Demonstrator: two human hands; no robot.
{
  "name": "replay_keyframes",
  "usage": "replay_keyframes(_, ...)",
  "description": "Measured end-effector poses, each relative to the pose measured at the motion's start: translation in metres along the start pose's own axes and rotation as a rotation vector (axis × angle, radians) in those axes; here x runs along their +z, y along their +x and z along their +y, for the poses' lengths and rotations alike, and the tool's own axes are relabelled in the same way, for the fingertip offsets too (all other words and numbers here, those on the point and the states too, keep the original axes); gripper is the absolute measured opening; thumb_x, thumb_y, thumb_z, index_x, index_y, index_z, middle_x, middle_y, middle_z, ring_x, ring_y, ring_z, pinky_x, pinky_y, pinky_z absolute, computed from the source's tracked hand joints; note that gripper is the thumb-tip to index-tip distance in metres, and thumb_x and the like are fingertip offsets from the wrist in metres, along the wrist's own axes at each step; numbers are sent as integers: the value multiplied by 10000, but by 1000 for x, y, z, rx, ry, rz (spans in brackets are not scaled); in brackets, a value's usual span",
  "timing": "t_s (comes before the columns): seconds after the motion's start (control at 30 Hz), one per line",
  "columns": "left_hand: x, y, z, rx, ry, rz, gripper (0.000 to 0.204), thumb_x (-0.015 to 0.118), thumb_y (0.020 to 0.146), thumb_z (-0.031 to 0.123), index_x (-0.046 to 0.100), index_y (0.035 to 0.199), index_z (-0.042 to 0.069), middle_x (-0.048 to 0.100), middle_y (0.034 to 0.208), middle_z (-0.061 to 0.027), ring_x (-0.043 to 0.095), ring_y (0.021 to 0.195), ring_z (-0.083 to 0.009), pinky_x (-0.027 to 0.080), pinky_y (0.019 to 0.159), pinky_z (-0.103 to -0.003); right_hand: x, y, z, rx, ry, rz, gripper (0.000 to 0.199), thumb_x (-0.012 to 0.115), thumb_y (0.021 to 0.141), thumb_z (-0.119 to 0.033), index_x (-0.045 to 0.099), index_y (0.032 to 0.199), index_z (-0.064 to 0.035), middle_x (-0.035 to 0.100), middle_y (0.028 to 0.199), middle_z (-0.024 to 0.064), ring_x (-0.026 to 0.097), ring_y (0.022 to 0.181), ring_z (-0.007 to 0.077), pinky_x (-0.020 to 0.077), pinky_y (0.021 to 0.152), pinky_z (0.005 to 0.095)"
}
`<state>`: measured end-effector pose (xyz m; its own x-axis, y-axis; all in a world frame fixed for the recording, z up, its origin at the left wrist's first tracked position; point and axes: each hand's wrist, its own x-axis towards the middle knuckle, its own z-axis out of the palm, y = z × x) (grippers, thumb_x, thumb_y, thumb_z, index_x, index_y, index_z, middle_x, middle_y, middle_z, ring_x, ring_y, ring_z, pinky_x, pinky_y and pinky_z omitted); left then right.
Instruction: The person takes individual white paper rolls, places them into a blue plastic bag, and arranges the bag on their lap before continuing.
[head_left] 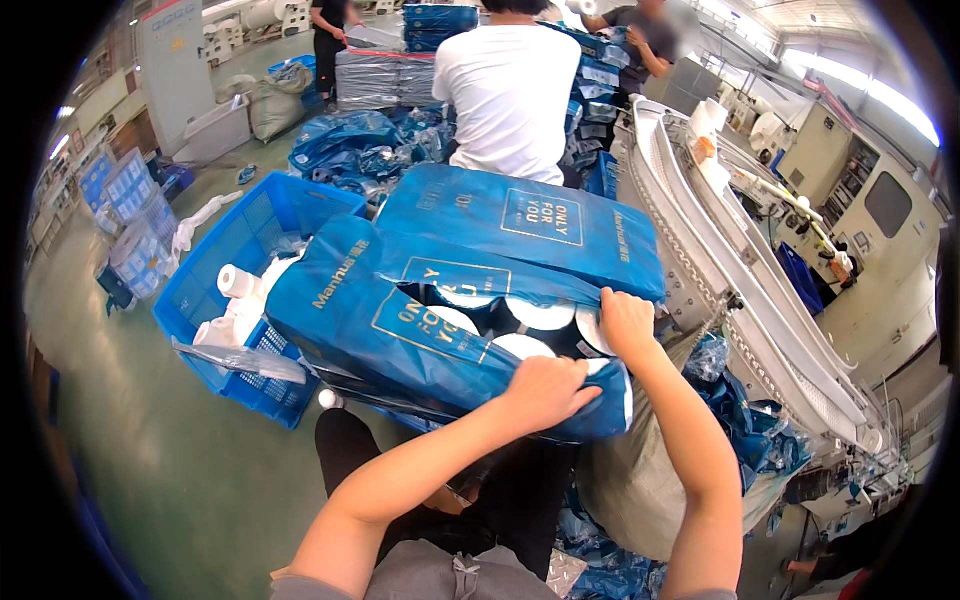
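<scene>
A big blue plastic pack of white paper rolls [345, 318] lies in front of me with a long opening in its top. Several white rolls [541, 314] show through the gap. My left hand [545, 393] is closed on the film at the near edge of the opening, by the pack's right end. At the far edge, my right hand [627, 322] has its fingers curled over the film, pinching it. Just beyond lies a second blue pack [470, 205], which looks whole. What supports the packs is mostly hidden.
Left of the packs stands a blue plastic crate [185, 290] holding loose white rolls. A curved conveyor [745, 290] runs along the right, above a large pale sack [640, 470]. Ahead, a person in a white shirt [515, 95] sits near heaped blue film [350, 140].
</scene>
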<state>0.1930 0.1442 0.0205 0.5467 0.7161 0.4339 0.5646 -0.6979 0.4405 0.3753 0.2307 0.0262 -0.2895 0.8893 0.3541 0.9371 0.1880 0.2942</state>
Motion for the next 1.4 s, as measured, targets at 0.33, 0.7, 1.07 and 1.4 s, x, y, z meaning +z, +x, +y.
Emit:
replay_keyframes(0.33, -30, -61, 32, 263, -73, 93, 311, 656, 812, 223, 472, 587, 111, 484, 458, -46, 527, 418, -227, 384, 400, -344, 33, 20, 51, -73, -45, 173, 22, 519, 782, -122, 506, 800, -123, 586, 647, 47, 631, 609, 236, 454, 515, 364)
replay_keyframes(0.7, -17, -92, -4, 237, 76, 54, 190, 568, 679, 84, 581, 867, 58, 500, 768, -53, 530, 767, -211, 415, 670, -314, -9, 3, 10, -68, 233, 149, 265, 597, 713, -71, 554, 973, -53, 561, 888, 122, 560, 831, 309, 432, 667, 415)
replay_keyframes(1.07, 7, -75, 20, 143, 183, 94, 115, 541, 748, 113, 603, 814, 42, 561, 758, -42, 547, 761, -179, 412, 670, -289, -90, -107, -71, -132, 134, -142, 633, 739, 644, -337, 511, 1161, -52, 588, 831, 121, 557, 775, 294, 386, 744, 403)
replay_keyframes(1.4, 56, -90, 14, 174, 315, -36, 166, 534, 759, 130, 659, 812, 34, 584, 852, -60, 528, 833, -188, 387, 751, -296, -101, -63, -50, 390, 761, -309, 606, 757, 553, -223, 580, 1105, -46, 580, 734, 116, 566, 768, 263, 386, 780, 385)
